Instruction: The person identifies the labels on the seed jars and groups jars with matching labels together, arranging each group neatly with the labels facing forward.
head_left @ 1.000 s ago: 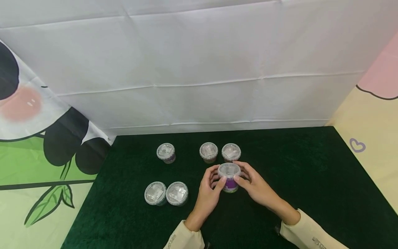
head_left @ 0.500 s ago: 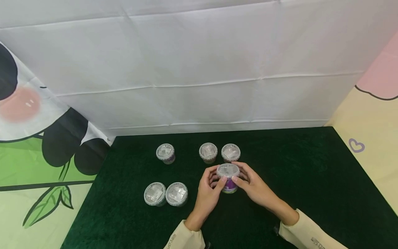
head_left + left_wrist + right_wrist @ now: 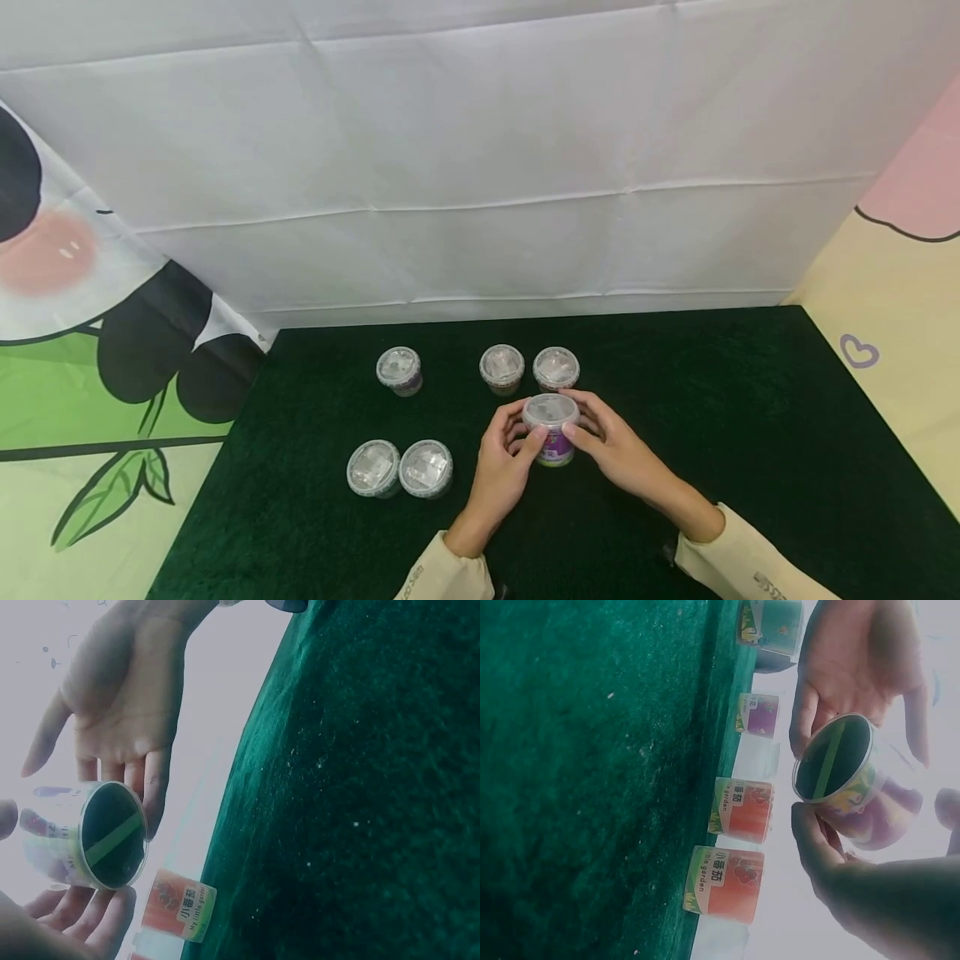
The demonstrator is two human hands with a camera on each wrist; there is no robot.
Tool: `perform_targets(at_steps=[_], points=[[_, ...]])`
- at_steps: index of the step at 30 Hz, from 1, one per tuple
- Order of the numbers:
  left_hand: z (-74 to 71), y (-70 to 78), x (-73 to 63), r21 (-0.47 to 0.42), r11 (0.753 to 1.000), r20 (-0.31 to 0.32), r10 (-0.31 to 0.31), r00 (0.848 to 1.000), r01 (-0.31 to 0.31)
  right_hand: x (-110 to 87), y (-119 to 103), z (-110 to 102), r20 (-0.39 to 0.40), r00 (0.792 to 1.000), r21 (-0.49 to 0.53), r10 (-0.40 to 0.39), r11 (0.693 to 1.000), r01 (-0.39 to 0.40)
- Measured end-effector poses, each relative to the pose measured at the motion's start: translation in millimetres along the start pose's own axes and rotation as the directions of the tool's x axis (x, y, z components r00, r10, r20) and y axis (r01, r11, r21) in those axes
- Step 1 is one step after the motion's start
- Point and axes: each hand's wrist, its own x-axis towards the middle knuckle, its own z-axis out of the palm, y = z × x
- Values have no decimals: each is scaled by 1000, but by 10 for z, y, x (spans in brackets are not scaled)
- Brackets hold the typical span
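A round plastic cup (image 3: 556,448) with a purple label and a clear lid is held upright between both hands over the dark green tabletop. On its left side the left hand (image 3: 504,462) grips it, thumb in front and fingers behind. The right hand (image 3: 624,447) holds the opposite side in the same way. Both wrist views show the underside of the cup (image 3: 834,759), dark with a pale green strip across it, raised off the table. Just beyond the hands stands a red-labelled cup (image 3: 557,368), its lower part partly hidden by the right fingers.
Another red-labelled cup (image 3: 502,369) stands at the back, with a purple-labelled cup (image 3: 400,371) farther left. Two lidded cups, one at the left (image 3: 373,468) and its neighbour (image 3: 427,468), sit side by side left of the hands. A white cloth (image 3: 480,250) hangs behind the table.
Both hands keep their grip and stay almost where they were. The printing on the held cup's purple label shows slightly differently, as if the cup has turned a little.
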Motion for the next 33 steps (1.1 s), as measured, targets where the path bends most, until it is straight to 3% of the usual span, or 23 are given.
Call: perform_targets(at_steps=[7,15,24,33], points=[[-14,19,-10,15,1000,14,-7,1000,7,8,-11,1,4,1000,-9,-19,1000,19],[-64,63,-11,29,999,11,35,999,-36,6,-38,6,22,999,-23,-32,999,33],[-103,122,-32,80,997,27,-3,1000,0,19,-65,17,32,998,-15,-46,999,47],[-139,149,-69,75,997,36,26,999,-29,20,-58,35,61,995,2,-82,997,82]])
